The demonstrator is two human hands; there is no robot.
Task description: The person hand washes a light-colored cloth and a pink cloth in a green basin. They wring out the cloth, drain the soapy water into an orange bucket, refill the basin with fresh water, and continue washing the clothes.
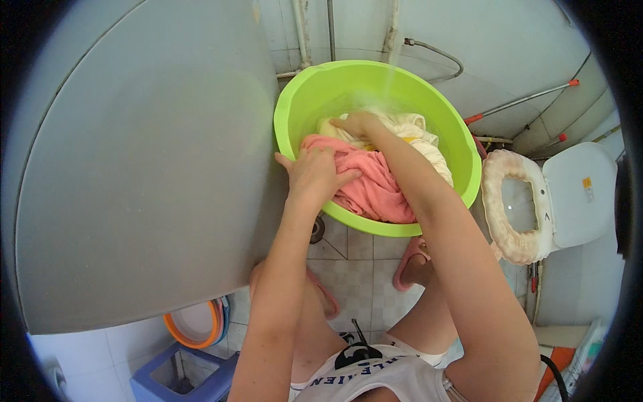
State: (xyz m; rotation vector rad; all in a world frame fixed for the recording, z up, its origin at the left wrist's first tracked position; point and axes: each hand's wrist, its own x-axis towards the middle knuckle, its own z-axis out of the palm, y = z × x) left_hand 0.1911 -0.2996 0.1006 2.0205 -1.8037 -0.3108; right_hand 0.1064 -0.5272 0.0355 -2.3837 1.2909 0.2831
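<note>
A large lime-green plastic basin (392,230) stands on the tiled floor before me, with water running into its far side. Folds of wet pink cloth (374,188) lie along its near side, and cream-coloured cloth (412,125) lies beyond them. My left hand (316,173) rests on the left part of the pink cloth, fingers spread, beside the basin's rim. Reaching across the basin, my right hand (356,124) is on the cream cloth; its fingers are partly hidden, so its grip is unclear.
A large grey panel (145,166) rises close on the left. At right is a toilet with a fluffy seat cover (495,201) and raised lid (580,196). Red-ended poles (525,102) lean behind it. At lower left are a blue plastic stool (150,374) and orange-rimmed basin (173,329).
</note>
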